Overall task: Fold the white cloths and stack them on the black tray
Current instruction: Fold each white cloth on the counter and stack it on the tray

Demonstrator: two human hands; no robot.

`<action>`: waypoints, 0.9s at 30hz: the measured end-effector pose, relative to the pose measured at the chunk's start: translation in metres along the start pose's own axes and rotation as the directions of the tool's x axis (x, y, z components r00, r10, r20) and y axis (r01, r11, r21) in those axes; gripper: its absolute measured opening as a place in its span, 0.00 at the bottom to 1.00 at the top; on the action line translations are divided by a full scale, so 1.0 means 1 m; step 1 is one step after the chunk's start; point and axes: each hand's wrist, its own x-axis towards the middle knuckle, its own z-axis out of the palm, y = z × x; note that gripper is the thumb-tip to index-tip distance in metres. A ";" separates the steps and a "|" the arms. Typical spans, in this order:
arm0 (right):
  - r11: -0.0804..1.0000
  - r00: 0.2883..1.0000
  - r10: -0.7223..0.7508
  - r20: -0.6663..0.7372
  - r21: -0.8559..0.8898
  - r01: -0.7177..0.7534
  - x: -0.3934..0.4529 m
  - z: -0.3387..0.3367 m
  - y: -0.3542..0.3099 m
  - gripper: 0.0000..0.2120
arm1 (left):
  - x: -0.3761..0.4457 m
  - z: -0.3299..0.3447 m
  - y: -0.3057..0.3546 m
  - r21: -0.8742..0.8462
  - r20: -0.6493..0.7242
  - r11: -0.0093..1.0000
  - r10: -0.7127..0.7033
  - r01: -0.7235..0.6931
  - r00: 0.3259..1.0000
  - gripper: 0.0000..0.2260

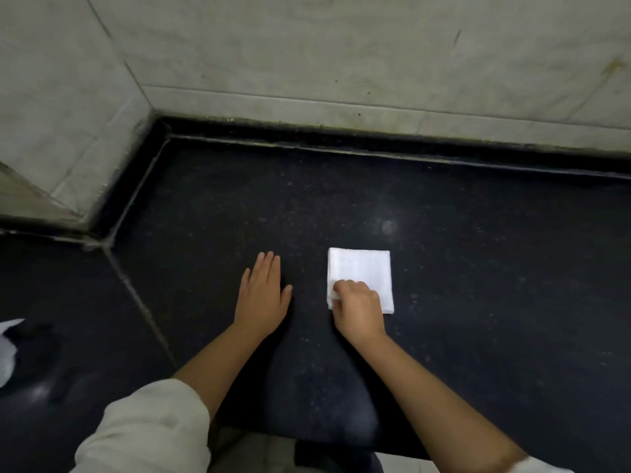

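A person's right hand (358,307) curls its fingers onto the near-left corner of a folded white cloth (362,273), a neat square lying flat on a dark speckled counter (478,268). At nine o'clock from the cloth and apart from it, the left hand (263,295) lies flat on the counter, fingers straight and together, holding nothing. A second white cloth (8,349), unfolded and rumpled, shows at the frame's left edge, at about eight o'clock from the left hand. Pale tiled walls (341,63) meet the counter at twelve o'clock.
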 end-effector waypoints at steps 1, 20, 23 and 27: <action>1.000 1.000 -0.002 0.002 -0.017 0.002 0.000 0.000 0.001 0.09 | -0.003 0.000 -0.005 0.000 0.008 1.000 -0.003 0.003 1.000 0.26; 0.986 0.988 -0.031 0.152 -0.158 0.055 -0.016 -0.044 0.063 0.12 | -0.003 0.043 0.062 0.036 -0.139 0.841 0.540 -0.540 0.830 0.22; 0.995 0.996 -0.049 0.074 -0.081 0.055 -0.025 -0.063 0.066 0.10 | -0.001 0.049 0.080 0.106 -0.172 0.826 0.564 -0.554 0.808 0.15; 0.998 0.999 -0.031 -0.026 -0.056 0.030 -0.057 -0.110 0.091 0.12 | -0.005 0.046 0.117 0.165 -0.257 0.726 0.685 -0.668 0.682 0.06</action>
